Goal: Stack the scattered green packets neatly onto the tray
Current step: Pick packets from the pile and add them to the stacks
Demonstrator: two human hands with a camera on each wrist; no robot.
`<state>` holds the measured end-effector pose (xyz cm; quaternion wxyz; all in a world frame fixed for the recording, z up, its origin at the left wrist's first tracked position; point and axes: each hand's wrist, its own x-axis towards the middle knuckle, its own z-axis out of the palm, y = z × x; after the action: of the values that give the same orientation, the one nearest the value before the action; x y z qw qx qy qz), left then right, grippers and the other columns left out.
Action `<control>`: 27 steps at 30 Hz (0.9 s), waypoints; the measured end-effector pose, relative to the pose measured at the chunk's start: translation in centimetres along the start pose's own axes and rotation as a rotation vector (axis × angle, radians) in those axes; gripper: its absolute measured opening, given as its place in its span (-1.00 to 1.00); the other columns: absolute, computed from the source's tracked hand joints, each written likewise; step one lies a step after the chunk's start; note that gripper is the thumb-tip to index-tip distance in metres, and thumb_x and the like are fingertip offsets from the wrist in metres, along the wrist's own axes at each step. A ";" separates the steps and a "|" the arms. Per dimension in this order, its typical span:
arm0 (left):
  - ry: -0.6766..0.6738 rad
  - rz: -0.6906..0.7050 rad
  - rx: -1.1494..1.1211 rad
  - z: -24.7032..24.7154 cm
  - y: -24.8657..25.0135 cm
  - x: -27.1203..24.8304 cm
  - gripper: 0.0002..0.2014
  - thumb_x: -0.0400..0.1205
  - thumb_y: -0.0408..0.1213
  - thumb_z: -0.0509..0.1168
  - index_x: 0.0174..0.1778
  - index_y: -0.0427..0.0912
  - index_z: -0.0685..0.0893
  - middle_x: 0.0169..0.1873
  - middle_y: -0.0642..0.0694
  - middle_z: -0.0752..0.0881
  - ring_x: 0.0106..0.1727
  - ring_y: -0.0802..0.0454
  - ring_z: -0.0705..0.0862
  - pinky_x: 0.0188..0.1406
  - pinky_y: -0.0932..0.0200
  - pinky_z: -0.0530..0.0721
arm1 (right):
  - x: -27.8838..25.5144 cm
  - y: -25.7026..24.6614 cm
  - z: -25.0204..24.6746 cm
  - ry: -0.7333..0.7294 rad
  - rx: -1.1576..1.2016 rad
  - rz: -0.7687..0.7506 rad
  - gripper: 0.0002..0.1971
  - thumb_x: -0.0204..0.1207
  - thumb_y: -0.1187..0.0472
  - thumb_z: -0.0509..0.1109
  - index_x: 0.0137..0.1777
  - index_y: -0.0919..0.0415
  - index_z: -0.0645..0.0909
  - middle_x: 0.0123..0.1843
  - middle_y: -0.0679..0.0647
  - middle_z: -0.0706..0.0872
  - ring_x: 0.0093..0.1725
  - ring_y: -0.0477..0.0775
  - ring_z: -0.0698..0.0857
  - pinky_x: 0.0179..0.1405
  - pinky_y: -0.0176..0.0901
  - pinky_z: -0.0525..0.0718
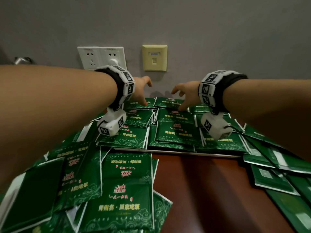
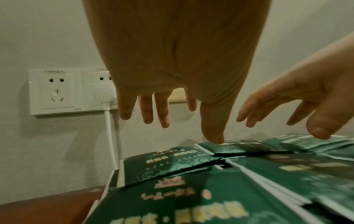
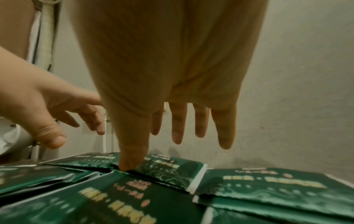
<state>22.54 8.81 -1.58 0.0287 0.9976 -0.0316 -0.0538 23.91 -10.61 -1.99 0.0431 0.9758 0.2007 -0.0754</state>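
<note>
Both hands, left hand (image 1: 140, 91) and right hand (image 1: 186, 95), spread wide (holding nothing), thumbs touching stacked green packets (image 1: 175, 128).

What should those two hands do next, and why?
Probably pull back for another loose packet. Both the left hand and the right hand are open and hold nothing above the packets on the tray, only thumbs touching the far row, while scattered green packets cover the near table.
</note>
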 end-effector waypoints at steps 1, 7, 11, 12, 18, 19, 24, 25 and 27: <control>0.005 0.021 0.004 -0.1 0.6 -0.7 -0.26 0.50 -0.15 0.53 0.54 0.00 0.28 0.29 -0.20 0.60 0.16 -0.18 0.65 0.07 -0.03 0.65 | -1.1 0.3 -0.1 -0.009 0.001 -0.002 -0.24 0.48 0.02 0.53 0.62 0.04 0.27 0.50 0.10 0.53 0.37 0.19 0.58 0.30 0.00 0.56; -0.040 0.190 0.096 0.1 6.2 -6.3 -0.32 0.52 -0.11 0.51 0.51 0.01 0.33 0.27 -0.21 0.64 0.20 -0.20 0.64 0.17 -0.08 0.65 | -10.1 2.2 0.0 -0.032 -0.038 0.025 -0.23 0.48 0.04 0.54 0.62 0.06 0.26 0.49 0.13 0.54 0.38 0.23 0.58 0.34 0.07 0.56; -0.028 0.341 0.127 2.4 11.7 -10.8 -0.38 0.53 -0.10 0.48 0.48 -0.03 0.42 0.28 -0.19 0.62 0.24 -0.21 0.60 0.21 -0.06 0.61 | -17.7 4.5 1.5 -0.048 -0.032 0.089 -0.21 0.44 0.04 0.57 0.61 0.08 0.28 0.43 0.15 0.59 0.33 0.23 0.61 0.30 0.06 0.59; -0.020 0.390 0.122 3.2 13.2 -12.1 -0.41 0.52 -0.12 0.48 0.46 -0.05 0.45 0.27 -0.19 0.62 0.26 -0.20 0.58 0.21 -0.04 0.59 | -19.9 5.3 2.1 -0.047 -0.032 0.101 -0.22 0.43 0.04 0.57 0.60 0.10 0.30 0.42 0.15 0.59 0.35 0.22 0.60 0.33 0.03 0.56; -0.040 0.594 0.102 7.6 22.7 -18.9 -0.39 0.49 -0.17 0.48 0.46 -0.12 0.49 0.28 -0.23 0.56 0.30 -0.21 0.56 0.21 0.01 0.57 | -32.9 10.9 6.5 -0.149 -0.119 0.366 -0.27 0.43 -0.01 0.56 0.54 0.23 0.38 0.40 0.21 0.61 0.31 0.23 0.63 0.13 -0.04 0.59; -0.056 0.622 0.086 8.4 24.1 -19.9 -0.36 0.49 -0.17 0.48 0.50 -0.10 0.45 0.30 -0.23 0.52 0.31 -0.21 0.54 0.24 0.00 0.57 | -34.4 11.9 7.4 -0.171 -0.132 0.417 -0.27 0.43 -0.02 0.55 0.52 0.25 0.39 0.37 0.22 0.62 0.29 0.23 0.64 0.10 -0.05 0.60; -0.145 0.658 0.204 12.6 29.0 -24.1 -0.31 0.63 0.05 0.32 0.65 -0.04 0.25 0.50 -0.19 0.41 0.46 -0.23 0.45 0.38 -0.02 0.51 | -39.9 14.6 11.5 -0.231 -0.098 0.557 -0.38 0.40 -0.10 0.54 0.36 0.25 0.55 0.25 0.19 0.72 0.21 0.20 0.70 0.13 -0.11 0.67; -0.131 0.641 0.228 13.0 29.4 -24.4 -0.33 0.65 0.09 0.28 0.65 -0.02 0.25 0.49 -0.20 0.42 0.45 -0.24 0.46 0.38 -0.05 0.51 | -40.4 14.8 12.0 -0.251 -0.085 0.546 -0.44 0.37 -0.12 0.54 0.28 0.20 0.63 0.17 0.16 0.76 0.13 0.18 0.74 0.12 -0.07 0.70; -0.100 0.609 0.222 13.1 29.7 -24.7 -0.35 0.66 0.10 0.27 0.64 -0.03 0.30 0.47 -0.18 0.47 0.43 -0.21 0.49 0.37 -0.04 0.53 | -41.3 14.9 12.8 -0.246 -0.091 0.517 -0.49 0.33 -0.18 0.53 0.16 0.15 0.67 0.05 0.11 0.79 0.02 0.17 0.76 0.06 0.01 0.75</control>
<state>-5.17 -19.81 -10.16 -0.0671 0.9355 -0.3355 -0.0878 -9.33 -41.66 -6.95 0.1289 0.9751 -0.0583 -0.1708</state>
